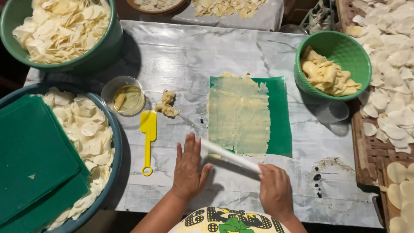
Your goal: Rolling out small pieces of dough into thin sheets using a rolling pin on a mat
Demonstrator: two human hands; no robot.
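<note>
Low centre of the frame: both my hands, left and right, lie open and flat on the white plastic rolling pin, at the near edge of the thin yellow dough sheet on its green plastic mat. Uneven pressure could tear the dough. Bare tabletop beyond; yellow spatula close at left.

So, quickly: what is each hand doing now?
Left hand: open, flat on the roller.
Right hand: open, palm on the roller's other end.
</note>
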